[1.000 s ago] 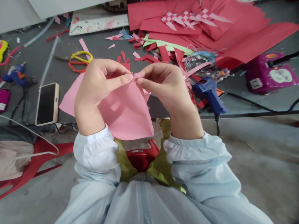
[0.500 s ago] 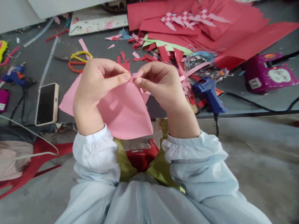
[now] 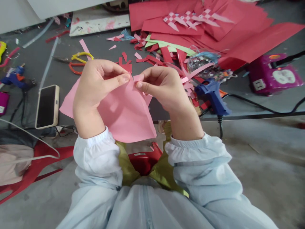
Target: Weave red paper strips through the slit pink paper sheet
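A pink paper sheet (image 3: 126, 117) hangs below my hands, its lower edge drooping past the table's front edge. My left hand (image 3: 95, 84) pinches the sheet's top edge between thumb and forefinger. Close by on the right, my right hand (image 3: 164, 86) is closed with thumb against forefinger on the same upper edge, and a small pink tab sticks up at its fingertips. Just behind my left fingertips shows a piece of red paper (image 3: 127, 67). Both hands' other fingers are curled and partly hidden.
Scissors (image 3: 77, 62) with yellow and orange handles lie behind my left wrist; a phone (image 3: 47, 106) rests at left. A blue glue gun (image 3: 213, 97) with its cord stands right, near a purple box (image 3: 276, 74). Red sheets (image 3: 233, 38) and paper scraps (image 3: 154, 57) spread behind.
Both hands have shifted very slightly left, and the fingertips are a little farther apart. The pink paper stays held in both.
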`<state>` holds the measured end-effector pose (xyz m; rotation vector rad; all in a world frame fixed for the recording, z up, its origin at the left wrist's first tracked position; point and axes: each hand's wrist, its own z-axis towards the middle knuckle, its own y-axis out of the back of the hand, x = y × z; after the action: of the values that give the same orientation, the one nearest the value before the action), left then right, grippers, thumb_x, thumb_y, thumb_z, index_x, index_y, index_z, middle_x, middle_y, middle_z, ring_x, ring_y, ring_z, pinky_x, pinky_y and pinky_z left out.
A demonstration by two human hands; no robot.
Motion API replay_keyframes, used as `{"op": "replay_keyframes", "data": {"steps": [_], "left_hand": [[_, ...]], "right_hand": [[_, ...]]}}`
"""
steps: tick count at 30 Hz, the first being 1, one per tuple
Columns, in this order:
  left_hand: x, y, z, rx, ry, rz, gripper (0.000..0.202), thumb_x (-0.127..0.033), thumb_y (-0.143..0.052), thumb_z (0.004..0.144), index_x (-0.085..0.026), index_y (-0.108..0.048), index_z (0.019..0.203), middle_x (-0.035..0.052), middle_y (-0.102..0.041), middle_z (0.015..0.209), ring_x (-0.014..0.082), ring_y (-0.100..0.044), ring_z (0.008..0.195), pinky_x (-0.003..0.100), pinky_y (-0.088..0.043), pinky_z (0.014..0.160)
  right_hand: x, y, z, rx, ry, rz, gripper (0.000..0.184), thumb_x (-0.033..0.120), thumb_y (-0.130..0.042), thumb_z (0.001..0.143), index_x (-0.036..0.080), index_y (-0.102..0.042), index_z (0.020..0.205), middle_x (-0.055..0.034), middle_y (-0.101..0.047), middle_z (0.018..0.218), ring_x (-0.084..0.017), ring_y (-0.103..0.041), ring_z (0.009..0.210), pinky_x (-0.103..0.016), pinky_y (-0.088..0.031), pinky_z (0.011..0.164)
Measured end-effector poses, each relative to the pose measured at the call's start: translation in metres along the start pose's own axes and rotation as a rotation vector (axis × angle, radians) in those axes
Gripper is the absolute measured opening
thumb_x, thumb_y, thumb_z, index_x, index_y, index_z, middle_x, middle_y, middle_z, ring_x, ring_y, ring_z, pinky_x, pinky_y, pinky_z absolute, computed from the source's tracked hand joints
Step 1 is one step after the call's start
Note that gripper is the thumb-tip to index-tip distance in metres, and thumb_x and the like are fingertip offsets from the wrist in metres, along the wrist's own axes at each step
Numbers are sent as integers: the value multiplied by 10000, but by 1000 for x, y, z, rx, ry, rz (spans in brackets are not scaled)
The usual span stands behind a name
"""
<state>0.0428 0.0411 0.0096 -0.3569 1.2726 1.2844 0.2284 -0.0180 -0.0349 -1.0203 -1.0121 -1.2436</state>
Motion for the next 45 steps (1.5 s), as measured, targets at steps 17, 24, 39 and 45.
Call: {"op": "replay_keyframes", "data": {"steps": [17,24,39,45], "left_hand": [[1,4,-2,-46,7,-20,235,-493,-859,708,-271,-782,710,-15,-733,694,135,-531,589,347,-453,586],[0,4,0,-55,0,12,314,-522,-877,670,-229,-768,695,-14,-693,630,126,-537,568,340,-485,600],[2,7,-2,-58,-26,79,367,-483,-834,729,-124,-769,769,6,-659,638,160,-653,611,375,-589,654],[5,7,0,-68,-20,85,341,-462,-827,743,-127,-765,748,7,-658,632,154,-646,604,366,-588,650]], "right_hand": [[6,-2,-1,35,-27,50,421,581,-815,676,205,-651,770,9,-624,750,-106,-594,666,-279,-562,646],[0,-3,0,22,-6,51,411,591,-790,708,222,-634,803,13,-624,792,-101,-583,681,-268,-556,656],[2,-3,0,51,-87,125,403,516,-855,650,175,-662,746,31,-595,705,-57,-528,631,-208,-468,586],[-5,-3,1,60,-13,92,389,525,-813,714,185,-635,778,27,-594,741,-63,-533,645,-231,-457,613]]}}
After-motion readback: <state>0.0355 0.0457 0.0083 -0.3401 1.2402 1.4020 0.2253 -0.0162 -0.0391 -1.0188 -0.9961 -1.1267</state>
